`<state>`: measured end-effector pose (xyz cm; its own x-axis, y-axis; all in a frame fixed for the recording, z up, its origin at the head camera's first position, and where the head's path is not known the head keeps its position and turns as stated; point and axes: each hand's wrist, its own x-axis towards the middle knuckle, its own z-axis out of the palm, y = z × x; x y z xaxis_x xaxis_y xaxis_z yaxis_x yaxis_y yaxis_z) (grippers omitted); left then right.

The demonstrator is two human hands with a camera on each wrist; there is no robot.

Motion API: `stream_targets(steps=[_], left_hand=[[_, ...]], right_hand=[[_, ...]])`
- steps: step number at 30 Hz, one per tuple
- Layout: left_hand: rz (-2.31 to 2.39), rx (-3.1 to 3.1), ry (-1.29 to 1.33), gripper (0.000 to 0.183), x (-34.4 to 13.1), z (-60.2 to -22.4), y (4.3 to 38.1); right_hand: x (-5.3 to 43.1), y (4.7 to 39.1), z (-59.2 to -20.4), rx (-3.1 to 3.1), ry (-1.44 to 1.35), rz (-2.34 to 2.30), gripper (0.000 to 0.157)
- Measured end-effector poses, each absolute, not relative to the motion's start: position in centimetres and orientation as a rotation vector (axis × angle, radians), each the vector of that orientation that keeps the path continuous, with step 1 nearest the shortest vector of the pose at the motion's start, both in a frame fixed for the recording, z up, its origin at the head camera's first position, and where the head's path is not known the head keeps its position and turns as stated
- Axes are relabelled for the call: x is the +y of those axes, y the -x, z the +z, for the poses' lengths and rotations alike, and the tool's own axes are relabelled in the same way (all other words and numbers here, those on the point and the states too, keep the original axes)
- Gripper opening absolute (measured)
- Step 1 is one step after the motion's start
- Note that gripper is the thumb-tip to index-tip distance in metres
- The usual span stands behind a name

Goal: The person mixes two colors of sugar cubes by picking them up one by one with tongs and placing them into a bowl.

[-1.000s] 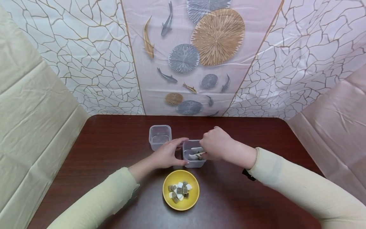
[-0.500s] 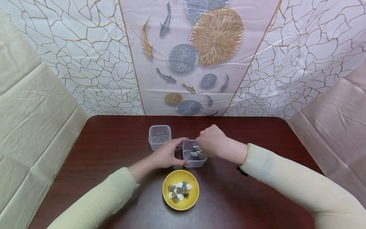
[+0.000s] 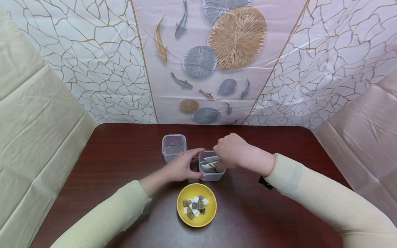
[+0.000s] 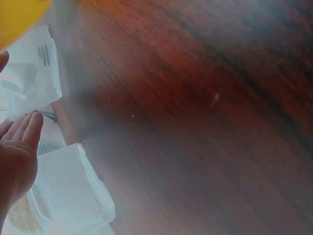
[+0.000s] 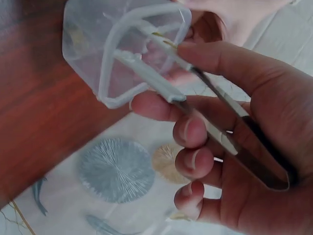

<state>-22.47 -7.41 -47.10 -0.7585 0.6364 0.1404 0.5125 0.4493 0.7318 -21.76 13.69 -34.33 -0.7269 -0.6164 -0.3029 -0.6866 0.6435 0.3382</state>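
Note:
My right hand (image 3: 234, 150) holds metal tongs with pale tips (image 5: 154, 81), thumb on one arm and fingers along the other. The tongs' tips reach into a clear square plastic container (image 3: 211, 177). What lies between them is hard to make out. My left hand (image 3: 183, 167) holds the container's left side, thumb at the near corner and fingers at the far one. In the left wrist view those fingers (image 4: 32, 127) look fairly straight against the wall. Nearer to me stands a yellow bowl (image 3: 196, 223) with brown and white cubes (image 3: 194, 206) in it.
A second clear container (image 3: 169, 158) stands behind my left hand, to the left of the first one. All of it rests on a dark red-brown table (image 3: 266, 213). Patterned cloth (image 3: 198, 113) hangs behind the table's far edge.
My right hand has shifted slightly left over the container, and the tongs' tips have moved within it. My left hand and the bowl stay where they were.

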Motion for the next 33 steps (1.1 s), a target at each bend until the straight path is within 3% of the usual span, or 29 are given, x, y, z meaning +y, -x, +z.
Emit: stream_targets(steps=[11,19,33], left_hand=[[1.186,2.549,-1.016,0.087,-7.4,-47.2,22.5],[1.170,2.558,-1.011,0.088,-7.4,-47.2,22.5],[1.187,2.559,-1.039,0.086,-7.4,-47.2,22.5]], right_hand=[[13.0,21.8,-35.2,2.687,0.959,0.796,0.024],[12.7,22.6,-35.3,2.606,0.866,0.773,0.027],[13.4,22.5,-35.0,2.634,1.047,0.697,0.027]])
